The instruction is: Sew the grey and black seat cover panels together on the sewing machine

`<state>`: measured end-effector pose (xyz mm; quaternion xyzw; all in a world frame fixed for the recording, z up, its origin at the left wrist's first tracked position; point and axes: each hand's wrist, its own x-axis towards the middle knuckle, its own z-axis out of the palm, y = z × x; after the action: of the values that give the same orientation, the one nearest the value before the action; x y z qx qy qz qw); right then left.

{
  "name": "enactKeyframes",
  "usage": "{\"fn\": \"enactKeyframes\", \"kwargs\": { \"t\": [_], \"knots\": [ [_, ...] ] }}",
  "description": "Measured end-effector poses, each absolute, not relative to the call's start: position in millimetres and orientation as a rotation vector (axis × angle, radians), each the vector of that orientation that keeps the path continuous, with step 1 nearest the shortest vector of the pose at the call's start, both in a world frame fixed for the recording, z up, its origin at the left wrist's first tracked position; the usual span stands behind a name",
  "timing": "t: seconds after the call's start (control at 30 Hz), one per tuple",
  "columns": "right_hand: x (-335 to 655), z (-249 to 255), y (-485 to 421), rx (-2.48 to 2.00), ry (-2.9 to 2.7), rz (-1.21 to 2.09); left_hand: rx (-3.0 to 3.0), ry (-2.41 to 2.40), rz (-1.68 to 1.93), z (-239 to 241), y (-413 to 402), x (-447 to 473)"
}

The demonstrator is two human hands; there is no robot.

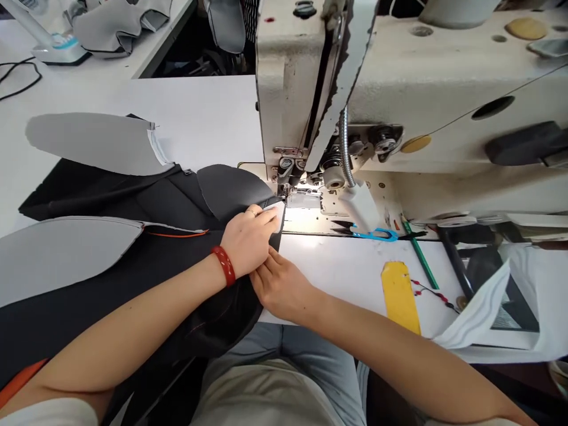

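My left hand (248,236), with a red bangle on its wrist, presses the edge of a black fabric piece (146,260) with grey panels toward the presser foot (290,192) of a cream industrial sewing machine (399,89); its fingers are pinched on a white edge strip. Just below and right of it, my right hand (279,284) has its fingers curled on the fabric's right edge. The needle area is lit.
A yellow flat tool (399,296), blue snips (377,235), a green pencil (419,254) and white fabric pieces (483,313) lie on the white table right of my hands. More grey pieces (119,23) and a white lamp base (57,50) sit at the back left.
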<state>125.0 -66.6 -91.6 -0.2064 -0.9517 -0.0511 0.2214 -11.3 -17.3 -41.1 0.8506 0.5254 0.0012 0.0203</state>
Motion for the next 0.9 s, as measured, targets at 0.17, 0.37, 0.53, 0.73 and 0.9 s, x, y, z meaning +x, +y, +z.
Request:
{"fn": "enactKeyframes", "kwargs": {
  "t": [0.17, 0.37, 0.53, 0.73, 0.9],
  "knots": [
    [125.6, -92.9, -61.3, -0.546, -2.668, -0.052, 2.643, 1.655, 0.014, -44.5, -15.0, -7.2],
    [128.7, -93.7, -51.0, -0.592, -2.681, 0.032, 2.636, 1.703, 0.01, -44.7, -6.3, -3.8],
    [133.3, -88.0, -40.9, -0.619, -2.702, 0.004, 2.629, 1.733, -0.005, -44.3, 3.6, 2.6],
    [134.3, -84.7, -37.7, -0.625, -2.712, -0.023, 2.623, 1.763, 0.01, -45.9, 6.4, 5.5],
    [134.9, -86.1, -39.1, -0.654, -2.678, -0.073, 2.61, 1.785, 0.126, -49.8, 3.3, 3.6]
  ]
}}
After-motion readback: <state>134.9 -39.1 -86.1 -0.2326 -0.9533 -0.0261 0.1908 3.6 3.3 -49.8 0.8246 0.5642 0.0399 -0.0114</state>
